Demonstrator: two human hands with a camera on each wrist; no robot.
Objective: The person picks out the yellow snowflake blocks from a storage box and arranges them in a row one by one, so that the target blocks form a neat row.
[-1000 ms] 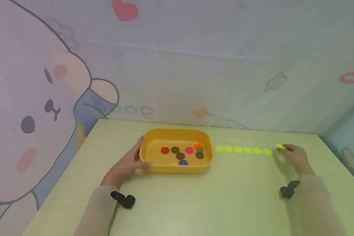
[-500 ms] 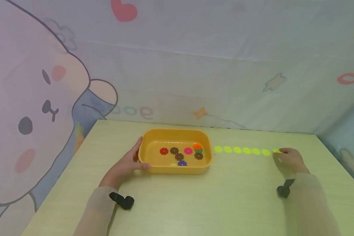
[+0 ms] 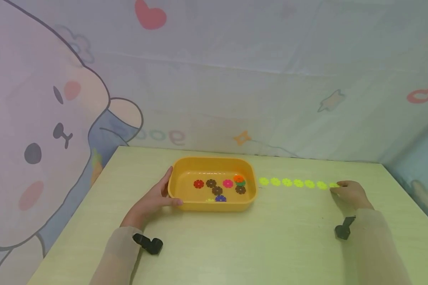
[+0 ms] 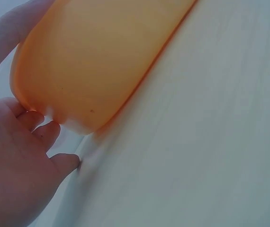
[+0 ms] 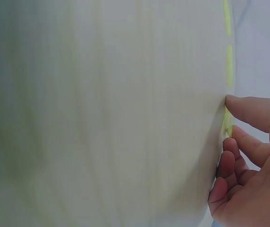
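Note:
My left hand (image 3: 150, 202) grips the left end of a yellow-orange plastic tray (image 3: 214, 206), its thumb on the front rim and its fingers along the side. The left wrist view shows those fingertips against the tray wall (image 4: 102, 52). Far to the right, my right hand (image 3: 351, 194) pinches a fluorescent yellow snowflake disc (image 3: 333, 185), partly covered by the fingers. It lies at the right end of a straight row of matching yellow discs (image 3: 298, 183), low on the table. In the right wrist view, thumb and forefinger sit at either end of that disc (image 5: 228, 124).
Inside the tray lie several loose discs: red (image 3: 198, 184), brown (image 3: 217, 190), pink (image 3: 228, 183), orange (image 3: 238, 179) overlapping green, blue (image 3: 220, 198) and one yellow, partly hidden by the front wall. A printed cloth backdrop (image 3: 207, 91) rises behind the pale table (image 3: 242, 245).
My right hand has moved left and down with the yellow disc, bringing it to the end of the row, then stayed there. The left hand and tray have kept their place.

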